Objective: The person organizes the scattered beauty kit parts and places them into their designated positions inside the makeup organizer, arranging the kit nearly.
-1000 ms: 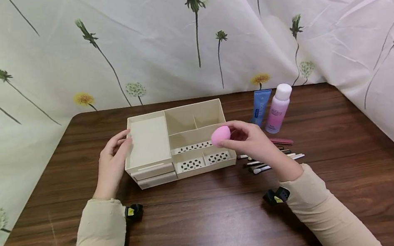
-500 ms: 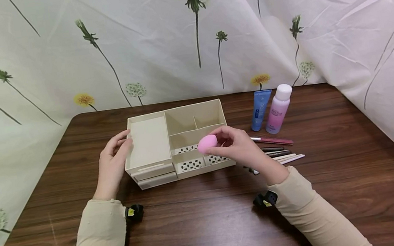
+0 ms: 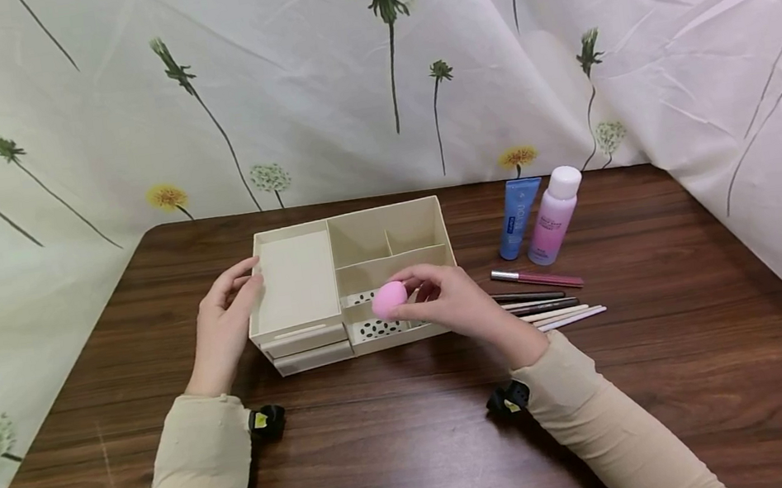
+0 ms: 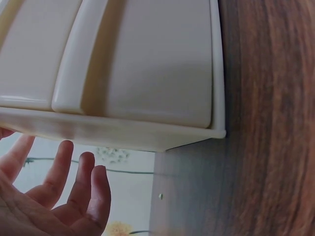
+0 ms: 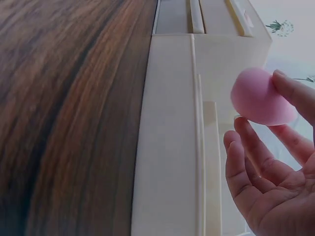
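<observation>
From my remote seat I see the person's right hand (image 3: 443,295) pinching a smooth pink egg-shaped sponge (image 3: 389,301), probably foam, between thumb and fingertips. The outer fingers are loosely bent and clear of it. Such a light hold seems apt for something soft, and it leaves most of the surface exposed. The sponge is held up over the front part of a cream plastic organizer box (image 3: 291,283), above its spotted-floor compartments; I can't tell exactly which one lies beneath.

The left hand (image 3: 221,314) has its fingers apart and gently bent, touching the box's left side near the rim. I judge that this steadies the box, since it sits opposite the divided half where the sponge is. My left wrist view cuts off the thumb side, so the firmness of that contact is uncertain.

To the right, on the dark brown wood-grain table (image 3: 391,461), a blue squeeze tube (image 3: 518,218) stands cap-down, the cap presumably serving as its foot, just beside an upright pink-and-white bottle (image 3: 554,217) with a white cap. Nearer me, a slim reddish tube (image 3: 538,278) and several thin pale and black sticks (image 3: 570,317) lie flat, likely because they are too narrow to stand; the right hand partly hides them.
</observation>
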{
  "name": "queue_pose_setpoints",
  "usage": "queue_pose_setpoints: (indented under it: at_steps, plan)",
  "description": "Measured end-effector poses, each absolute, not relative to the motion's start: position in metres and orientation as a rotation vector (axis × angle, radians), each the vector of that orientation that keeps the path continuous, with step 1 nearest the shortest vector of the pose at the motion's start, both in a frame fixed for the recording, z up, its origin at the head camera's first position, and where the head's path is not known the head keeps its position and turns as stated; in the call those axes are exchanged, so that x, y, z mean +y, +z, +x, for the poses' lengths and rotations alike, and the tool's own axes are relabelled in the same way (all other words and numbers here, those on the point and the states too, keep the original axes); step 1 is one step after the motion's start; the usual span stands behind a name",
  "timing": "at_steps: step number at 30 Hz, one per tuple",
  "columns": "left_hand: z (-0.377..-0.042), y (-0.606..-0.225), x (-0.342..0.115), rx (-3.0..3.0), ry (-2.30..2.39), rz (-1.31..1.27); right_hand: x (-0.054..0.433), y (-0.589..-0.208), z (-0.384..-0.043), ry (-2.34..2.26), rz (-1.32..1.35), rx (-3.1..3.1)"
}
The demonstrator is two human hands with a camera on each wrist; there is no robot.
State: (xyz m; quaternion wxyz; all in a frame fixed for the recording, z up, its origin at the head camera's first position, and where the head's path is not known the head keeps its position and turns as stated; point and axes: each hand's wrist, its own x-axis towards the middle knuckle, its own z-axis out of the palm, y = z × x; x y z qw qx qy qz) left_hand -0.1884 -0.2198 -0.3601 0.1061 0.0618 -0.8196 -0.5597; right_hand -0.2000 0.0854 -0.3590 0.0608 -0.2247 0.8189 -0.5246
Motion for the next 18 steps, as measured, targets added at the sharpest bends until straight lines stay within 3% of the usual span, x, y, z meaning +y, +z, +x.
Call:
queue_pose_setpoints:
  at_steps: [18]
  plan:
    - [-0.187,-0.360,-0.218,-2.399,-1.661,0.174,0.073,-0.374,-0.208,-1.380,-0.643,2.516]
